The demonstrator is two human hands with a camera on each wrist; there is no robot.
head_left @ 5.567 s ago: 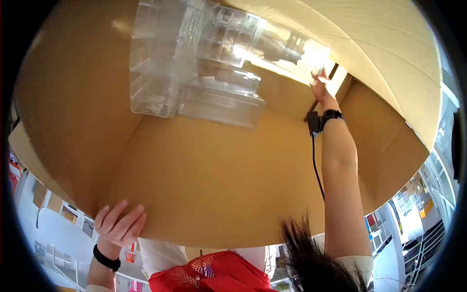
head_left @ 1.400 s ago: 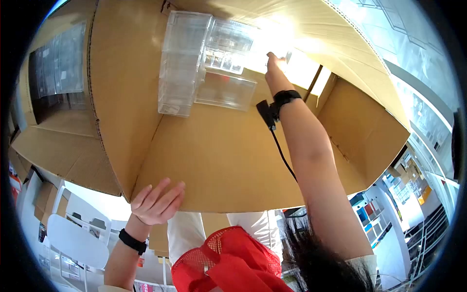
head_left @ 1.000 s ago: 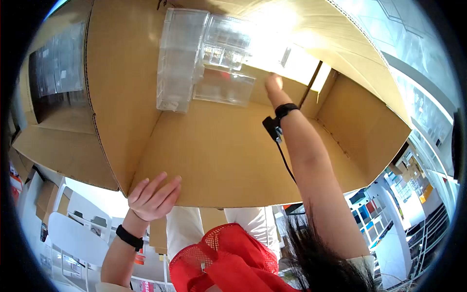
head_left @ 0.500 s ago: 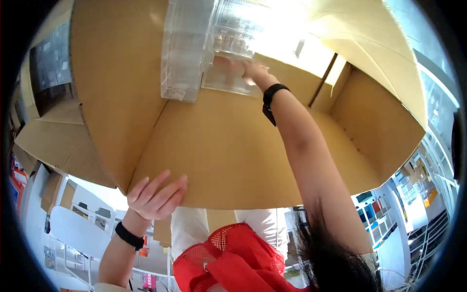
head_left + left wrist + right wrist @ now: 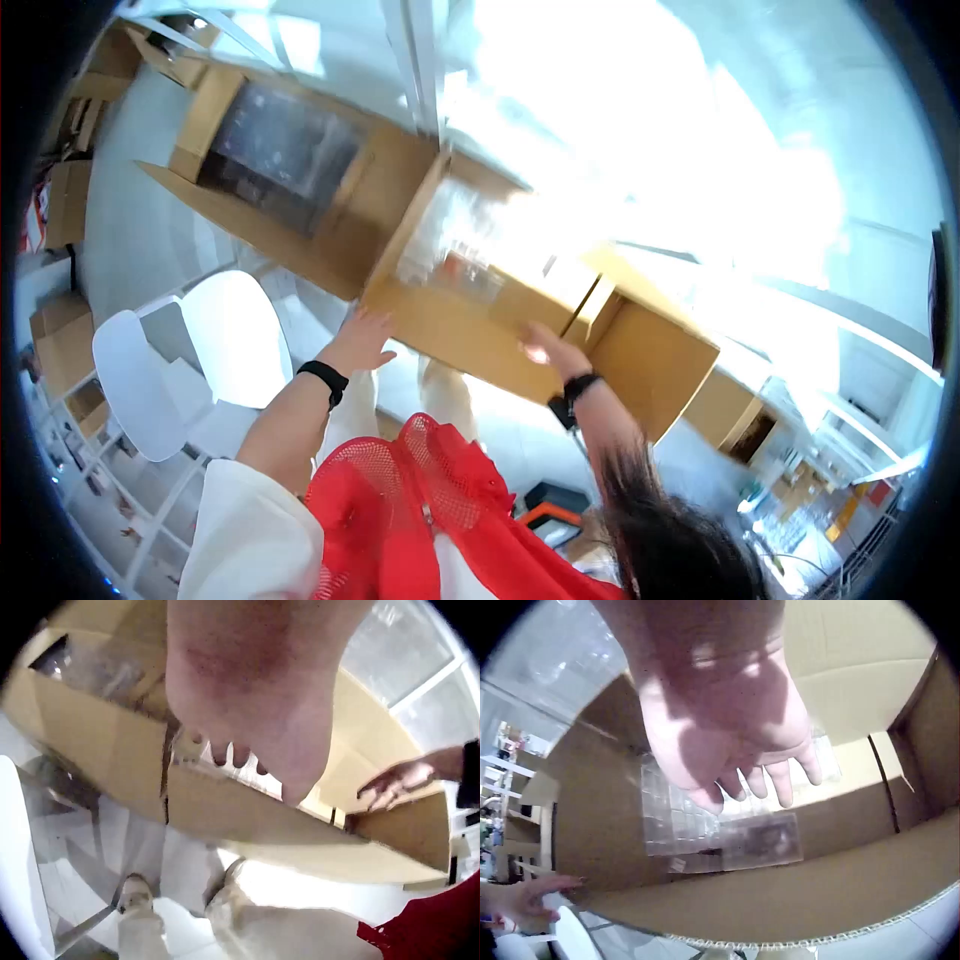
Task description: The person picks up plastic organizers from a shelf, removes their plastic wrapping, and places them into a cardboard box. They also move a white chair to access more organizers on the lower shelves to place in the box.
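Observation:
A large cardboard box (image 5: 440,330) stands before me, its top open. Inside, toward its left end, sit clear plastic organizer boxes (image 5: 679,817) with compartments, beside a lower clear plastic bin (image 5: 761,841). My left hand (image 5: 362,340) is at the box's near left corner, fingers extended over the edge. My right hand (image 5: 550,350), empty, hovers above the box's interior. In the right wrist view its fingers are spread and nearly straight, overlapping the organizer boxes. Glare washes out the box's far side in the head view.
A second cardboard box (image 5: 395,200) adjoins on the left, with clear plastic containers (image 5: 280,140) inside. White chairs (image 5: 235,330) stand at the left. Another cardboard box (image 5: 725,410) is at the right. My legs are close to the box's near side.
The right hand has come away from the plastic containers, back toward the near side. The head view has pulled back and turned, showing more of the room. The left hand stays at the near left corner.

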